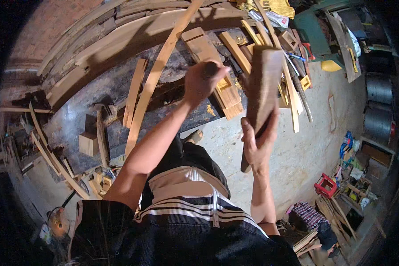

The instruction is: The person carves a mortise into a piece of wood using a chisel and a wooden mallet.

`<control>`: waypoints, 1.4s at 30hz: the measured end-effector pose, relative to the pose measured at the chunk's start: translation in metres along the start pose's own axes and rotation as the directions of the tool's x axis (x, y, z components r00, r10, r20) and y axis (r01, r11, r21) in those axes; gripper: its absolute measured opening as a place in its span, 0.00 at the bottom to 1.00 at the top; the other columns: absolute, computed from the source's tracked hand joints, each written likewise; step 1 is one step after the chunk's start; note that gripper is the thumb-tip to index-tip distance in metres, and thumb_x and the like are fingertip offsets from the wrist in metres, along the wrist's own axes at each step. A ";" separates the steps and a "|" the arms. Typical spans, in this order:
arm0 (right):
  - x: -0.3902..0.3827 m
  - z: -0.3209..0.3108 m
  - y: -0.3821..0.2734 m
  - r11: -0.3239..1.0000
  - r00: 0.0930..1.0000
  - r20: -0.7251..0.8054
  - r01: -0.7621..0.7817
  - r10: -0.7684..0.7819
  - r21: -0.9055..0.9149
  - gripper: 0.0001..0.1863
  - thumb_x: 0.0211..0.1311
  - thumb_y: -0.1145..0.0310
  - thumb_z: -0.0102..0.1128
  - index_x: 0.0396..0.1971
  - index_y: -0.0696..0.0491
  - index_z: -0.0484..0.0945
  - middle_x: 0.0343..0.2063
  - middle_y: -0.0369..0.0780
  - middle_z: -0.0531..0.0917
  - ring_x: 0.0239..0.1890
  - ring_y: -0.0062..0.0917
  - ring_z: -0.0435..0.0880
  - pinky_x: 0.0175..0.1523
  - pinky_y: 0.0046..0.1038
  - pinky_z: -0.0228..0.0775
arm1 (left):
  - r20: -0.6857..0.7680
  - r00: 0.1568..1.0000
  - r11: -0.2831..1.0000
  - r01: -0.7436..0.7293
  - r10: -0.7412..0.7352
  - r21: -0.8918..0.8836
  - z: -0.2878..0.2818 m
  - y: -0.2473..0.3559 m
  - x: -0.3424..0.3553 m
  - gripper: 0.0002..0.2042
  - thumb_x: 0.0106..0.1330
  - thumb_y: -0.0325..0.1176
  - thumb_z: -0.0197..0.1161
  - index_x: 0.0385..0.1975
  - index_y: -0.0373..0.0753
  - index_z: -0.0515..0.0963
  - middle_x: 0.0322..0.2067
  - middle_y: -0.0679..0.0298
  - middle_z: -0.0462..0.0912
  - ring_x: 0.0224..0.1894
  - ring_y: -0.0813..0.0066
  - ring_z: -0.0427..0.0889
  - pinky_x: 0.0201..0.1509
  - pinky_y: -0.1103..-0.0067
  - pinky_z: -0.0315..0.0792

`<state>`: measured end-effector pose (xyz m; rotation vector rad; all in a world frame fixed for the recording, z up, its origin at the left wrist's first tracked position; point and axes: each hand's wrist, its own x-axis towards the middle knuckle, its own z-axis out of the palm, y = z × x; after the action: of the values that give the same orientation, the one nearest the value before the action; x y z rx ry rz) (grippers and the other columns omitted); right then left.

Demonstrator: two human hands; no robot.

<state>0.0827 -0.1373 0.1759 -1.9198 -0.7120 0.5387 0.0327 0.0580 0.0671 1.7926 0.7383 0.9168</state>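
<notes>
My left hand [200, 84] is closed around the dark upright handle of a chisel [209, 69], seen almost end-on. Its blade is hidden below the hand. Under and beside that hand lies a thick wooden board [231, 98] with a rectangular recess cut in it and shavings at the recess. My right hand [260, 141] grips a heavy, block-shaped wooden mallet [266, 84], raised to the right of the board and blurred by motion. The mallet's lower end sticks out below my fingers.
The dark workbench [164, 95] carries a long wooden strip [164, 55], a hammer [103, 133], a wood block [88, 142] and several offcuts. Long planks [128, 37] line its far side. A red stool [325, 185] and piled timber stand on the floor at right.
</notes>
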 end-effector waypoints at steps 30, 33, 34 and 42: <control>-0.009 -0.010 0.043 0.968 0.998 -0.022 0.046 -0.053 -0.246 0.39 0.63 0.63 0.65 0.70 0.51 0.57 0.31 0.41 0.80 0.19 0.20 0.76 0.20 0.24 0.68 | -0.001 0.977 0.960 0.210 -0.214 -0.186 -0.019 -0.034 0.034 0.16 0.59 0.43 0.76 0.27 0.36 0.81 0.20 0.69 0.81 0.23 0.83 0.77 0.27 0.81 0.71; -0.014 -0.006 0.048 0.964 0.999 -0.028 0.026 -0.035 -0.265 0.39 0.62 0.62 0.66 0.70 0.51 0.57 0.31 0.41 0.81 0.20 0.21 0.77 0.22 0.26 0.69 | -0.038 0.987 0.979 0.152 -0.159 -0.138 -0.015 -0.035 0.027 0.16 0.57 0.43 0.77 0.25 0.36 0.82 0.20 0.68 0.83 0.23 0.82 0.79 0.30 0.78 0.74; -0.015 -0.005 0.038 0.971 0.995 0.011 -0.089 0.094 -0.220 0.43 0.61 0.63 0.64 0.73 0.48 0.51 0.52 0.59 0.80 0.55 0.52 0.81 0.57 0.44 0.73 | -0.041 0.988 0.986 0.144 -0.148 -0.090 -0.014 -0.036 0.025 0.16 0.57 0.43 0.77 0.26 0.36 0.82 0.21 0.68 0.84 0.24 0.82 0.80 0.30 0.79 0.75; -0.008 -0.003 0.029 0.974 0.981 0.045 -0.180 0.188 -0.140 0.44 0.61 0.63 0.65 0.74 0.48 0.50 0.53 0.58 0.80 0.53 0.52 0.82 0.57 0.42 0.74 | -0.026 0.991 0.979 0.123 -0.129 -0.162 -0.002 -0.020 0.016 0.12 0.57 0.38 0.77 0.27 0.37 0.83 0.22 0.66 0.86 0.27 0.80 0.83 0.33 0.79 0.77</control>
<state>0.0853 -0.1546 0.1512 -2.1179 -0.6233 0.6785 0.0373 0.0790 0.0533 1.5739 0.7700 0.9004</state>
